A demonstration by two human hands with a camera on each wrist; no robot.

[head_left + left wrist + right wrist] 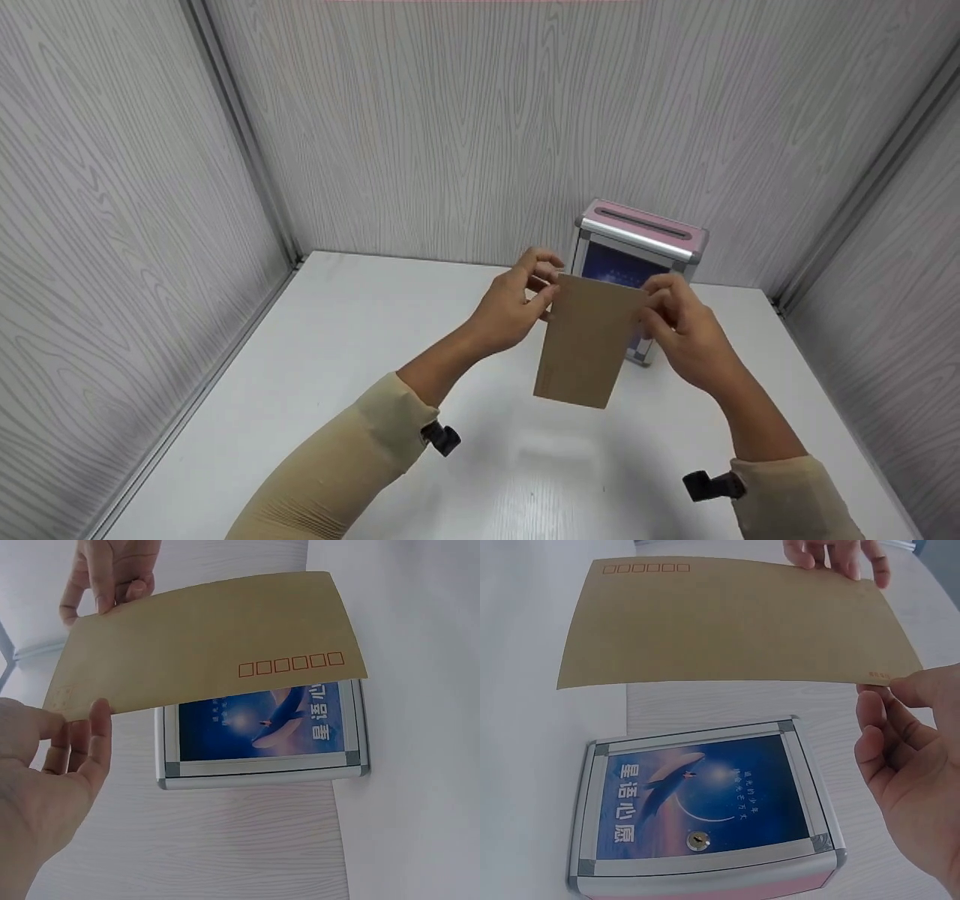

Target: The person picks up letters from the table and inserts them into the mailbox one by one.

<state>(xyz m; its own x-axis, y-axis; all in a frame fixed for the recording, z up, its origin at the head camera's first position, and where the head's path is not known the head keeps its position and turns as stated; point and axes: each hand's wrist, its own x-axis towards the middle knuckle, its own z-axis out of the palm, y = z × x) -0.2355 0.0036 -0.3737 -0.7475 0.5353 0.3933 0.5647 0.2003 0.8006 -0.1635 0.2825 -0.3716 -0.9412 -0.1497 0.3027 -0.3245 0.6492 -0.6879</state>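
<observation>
A brown paper envelope [589, 341] hangs upright over the table, held at both upper corners. My left hand [517, 300] pinches its left edge near the top, thumb on the near face. On the opposite edge, my right hand [681, 330] pinches the envelope between thumb and fingers. Red postcode squares show on the face of the envelope [217, 637] turned toward the box in the left wrist view. Behind it stands a box [645, 225] with a pink top, a slot and silver edges. The right wrist view shows the box's blue whale picture [705, 795] and a round lock [698, 841].
The white table [360, 322] lies under both hands. A grey wood-grain panel [435, 135] rises at the back, just behind the box, with side panels [112, 225] at left and right. Small black devices [441, 437] sit at both sleeve cuffs.
</observation>
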